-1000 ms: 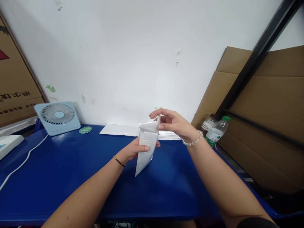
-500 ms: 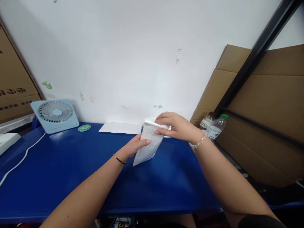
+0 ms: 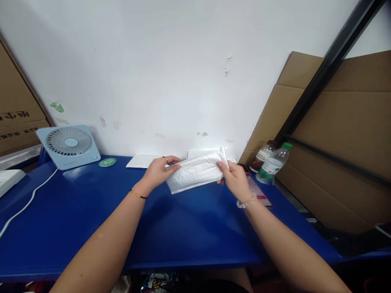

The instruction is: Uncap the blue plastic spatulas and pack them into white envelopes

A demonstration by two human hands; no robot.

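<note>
Above the blue table, a white padded mailer (image 3: 197,171) with a crinkled surface is held lengthwise between my two hands, its right end a little higher. My left hand (image 3: 159,173) grips the left end, thumb on the near face and fingers behind. On the right end, my right hand (image 3: 233,177) pinches the mailer near its folded edge, thumb in front. Behind the mailer, by the wall, lie a flat white packet (image 3: 140,161) and more white packets (image 3: 198,154), partly hidden by it.
On the blue table (image 3: 91,219), a light blue fan (image 3: 71,144) and a green round coaster (image 3: 107,162) stand left. At right are a dark-capped bottle (image 3: 262,156), a green-capped bottle (image 3: 276,162) and a phone-like device (image 3: 263,197). Cardboard (image 3: 339,154) borders the right side.
The mailer has turned from steeply slanted to nearly level. My left hand has moved left to one end, and my right hand has shifted from its top edge down to the right end.
</note>
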